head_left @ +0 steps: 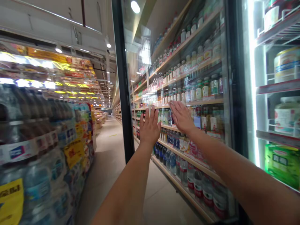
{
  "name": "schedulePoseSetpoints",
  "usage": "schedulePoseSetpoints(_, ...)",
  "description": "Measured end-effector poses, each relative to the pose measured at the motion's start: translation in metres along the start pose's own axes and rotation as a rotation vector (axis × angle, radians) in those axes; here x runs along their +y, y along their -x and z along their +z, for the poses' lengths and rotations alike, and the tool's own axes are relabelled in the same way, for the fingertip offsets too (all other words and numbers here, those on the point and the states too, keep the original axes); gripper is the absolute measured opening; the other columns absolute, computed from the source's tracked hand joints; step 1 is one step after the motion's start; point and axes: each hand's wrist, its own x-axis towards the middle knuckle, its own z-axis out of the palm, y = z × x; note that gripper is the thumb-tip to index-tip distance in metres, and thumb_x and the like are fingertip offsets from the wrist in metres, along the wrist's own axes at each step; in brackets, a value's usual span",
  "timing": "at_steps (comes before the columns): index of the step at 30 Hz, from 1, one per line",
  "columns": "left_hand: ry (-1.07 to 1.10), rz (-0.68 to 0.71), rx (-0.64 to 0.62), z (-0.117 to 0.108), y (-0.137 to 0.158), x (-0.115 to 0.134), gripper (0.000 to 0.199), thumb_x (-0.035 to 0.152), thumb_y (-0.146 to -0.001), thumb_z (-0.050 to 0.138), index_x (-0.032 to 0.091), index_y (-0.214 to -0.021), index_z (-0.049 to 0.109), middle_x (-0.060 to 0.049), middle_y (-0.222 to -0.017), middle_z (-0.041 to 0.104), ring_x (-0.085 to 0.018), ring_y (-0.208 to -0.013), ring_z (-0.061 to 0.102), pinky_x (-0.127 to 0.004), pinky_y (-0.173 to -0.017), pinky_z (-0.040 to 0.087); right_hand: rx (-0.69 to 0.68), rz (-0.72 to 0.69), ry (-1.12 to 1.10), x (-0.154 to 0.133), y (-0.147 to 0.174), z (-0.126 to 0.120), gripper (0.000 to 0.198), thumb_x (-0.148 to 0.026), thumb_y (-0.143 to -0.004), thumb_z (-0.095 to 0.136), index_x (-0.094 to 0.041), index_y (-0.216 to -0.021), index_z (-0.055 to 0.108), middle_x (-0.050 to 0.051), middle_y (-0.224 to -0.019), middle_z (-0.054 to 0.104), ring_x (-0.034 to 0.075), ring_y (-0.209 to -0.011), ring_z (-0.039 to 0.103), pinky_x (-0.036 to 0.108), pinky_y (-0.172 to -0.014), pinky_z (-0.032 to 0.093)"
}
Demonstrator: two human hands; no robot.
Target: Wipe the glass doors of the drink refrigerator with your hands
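The glass door [142,34] of an upright fridge stands swung open in front of me, in a black frame [125,81]. Against or very close to its pane is my left hand [150,128], its palm forward and fingers spread. My right hand [182,117] lies flat toward the same pane, higher and to the right, with fingers stretched out. Neither hand grips anything visible. Whether both palms touch the glass I cannot tell. Shelves of bottled drinks [206,87] show through the pane.
On the right, the lit fridge interior has wire shelves [278,89] with jars, a tub and a green pack [282,164]. To the left rise stacked bottle packs [30,150] with yellow price signs [73,153]. An aisle floor [107,137] runs between the stacks and the door.
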Motion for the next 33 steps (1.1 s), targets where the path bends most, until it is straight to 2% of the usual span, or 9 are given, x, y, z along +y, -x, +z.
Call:
schedulePoseSetpoints(2, -0.003, 0.003, 0.007, 0.0, 0.0, 0.0, 0.059, 0.038, -0.104, 0.038, 0.018, -0.159, 0.028, -0.006, -0.166, 0.02, -0.027, -0.156, 0.008, -0.053, -0.128, 0.01, 0.017, -0.015, -0.004, 0.005, -0.003, -0.002, 0.054, -0.027, -0.101, 0.032, -0.024, -0.155, 0.039, 0.004, -0.162, 0.037, 0.022, -0.152, 0.026, 0.047, -0.124, 0.025)
schedulePoseSetpoints(7, 0.002, 0.009, 0.022, -0.001, 0.0, 0.0, 0.059, 0.036, -0.103, 0.039, 0.018, -0.159, 0.028, -0.007, -0.165, 0.023, -0.026, -0.156, 0.009, -0.052, -0.128, 0.01, 0.348, 0.624, -0.029, 0.005, -0.009, 0.009, 0.058, -0.025, -0.101, 0.024, -0.013, -0.157, 0.032, 0.016, -0.162, 0.033, 0.032, -0.151, 0.026, 0.061, -0.118, 0.029)
schedulePoseSetpoints(9, 0.002, 0.008, 0.03, 0.0, 0.0, 0.0, 0.06, 0.036, -0.103, 0.04, 0.018, -0.158, 0.028, -0.007, -0.165, 0.024, -0.026, -0.156, 0.009, -0.053, -0.128, 0.011, 0.295, 0.543, -0.042, -0.009, -0.011, 0.01, 0.059, -0.025, -0.101, 0.025, -0.013, -0.158, 0.03, 0.015, -0.163, 0.032, 0.033, -0.152, 0.024, 0.061, -0.119, 0.028)
schedulePoseSetpoints(12, 0.002, 0.009, 0.033, 0.0, 0.0, -0.001, 0.059, 0.036, -0.103, 0.04, 0.018, -0.158, 0.029, -0.007, -0.165, 0.023, -0.026, -0.156, 0.008, -0.053, -0.128, 0.011, 0.067, 0.061, -0.07, -0.03, -0.014, 0.008, 0.057, -0.024, -0.101, 0.031, -0.022, -0.158, 0.033, 0.006, -0.162, 0.036, 0.026, -0.152, 0.026, 0.052, -0.122, 0.028)
schedulePoseSetpoints(14, 0.009, 0.005, 0.025, 0.001, 0.0, -0.001, 0.06, 0.036, -0.103, 0.04, 0.019, -0.159, 0.028, -0.007, -0.165, 0.022, -0.026, -0.156, 0.007, -0.053, -0.128, 0.011, -0.026, -0.127, -0.077, -0.035, -0.018, 0.006, 0.056, -0.024, -0.101, 0.035, -0.027, -0.157, 0.035, 0.002, -0.161, 0.038, 0.023, -0.151, 0.029, 0.048, -0.123, 0.028)
schedulePoseSetpoints(19, 0.017, 0.005, 0.004, -0.001, 0.001, 0.0, 0.062, 0.035, -0.103, 0.04, 0.019, -0.16, 0.023, -0.007, -0.166, 0.021, -0.026, -0.156, 0.006, -0.054, -0.128, 0.01, 0.215, 0.372, -0.033, -0.032, -0.023, 0.01, 0.056, -0.022, -0.101, 0.027, -0.014, -0.156, 0.036, 0.012, -0.163, 0.034, 0.028, -0.152, 0.026, 0.054, -0.121, 0.027)
schedulePoseSetpoints(25, -0.001, 0.004, -0.001, -0.001, 0.001, 0.001, 0.061, 0.035, -0.103, 0.039, 0.018, -0.16, 0.024, -0.007, -0.166, 0.02, -0.026, -0.156, 0.005, -0.054, -0.128, 0.01, 0.051, -0.011, -0.05, -0.031, -0.011, 0.009, 0.059, -0.02, -0.098, 0.034, -0.024, -0.156, 0.036, 0.004, -0.162, 0.037, 0.023, -0.152, 0.027, 0.048, -0.123, 0.027)
schedulePoseSetpoints(30, 0.001, 0.002, -0.012, 0.0, 0.001, 0.0, 0.063, 0.035, -0.102, 0.041, 0.019, -0.16, 0.024, -0.006, -0.166, 0.021, -0.026, -0.156, 0.006, -0.054, -0.128, 0.009, 0.219, 0.272, -0.032, -0.018, -0.01, 0.013, 0.057, -0.022, -0.1, 0.029, -0.021, -0.157, 0.035, 0.009, -0.162, 0.037, 0.025, -0.153, 0.025, 0.054, -0.122, 0.027)
schedulePoseSetpoints(33, 0.003, 0.005, -0.023, -0.001, 0.0, 0.0, 0.063, 0.035, -0.102, 0.039, 0.019, -0.16, 0.022, -0.006, -0.166, 0.019, -0.026, -0.156, 0.005, -0.054, -0.128, 0.01, 0.164, 0.178, -0.012, -0.015, 0.0, 0.013, 0.058, -0.021, -0.099, 0.032, -0.022, -0.157, 0.035, 0.006, -0.162, 0.036, 0.025, -0.153, 0.025, 0.052, -0.122, 0.028)
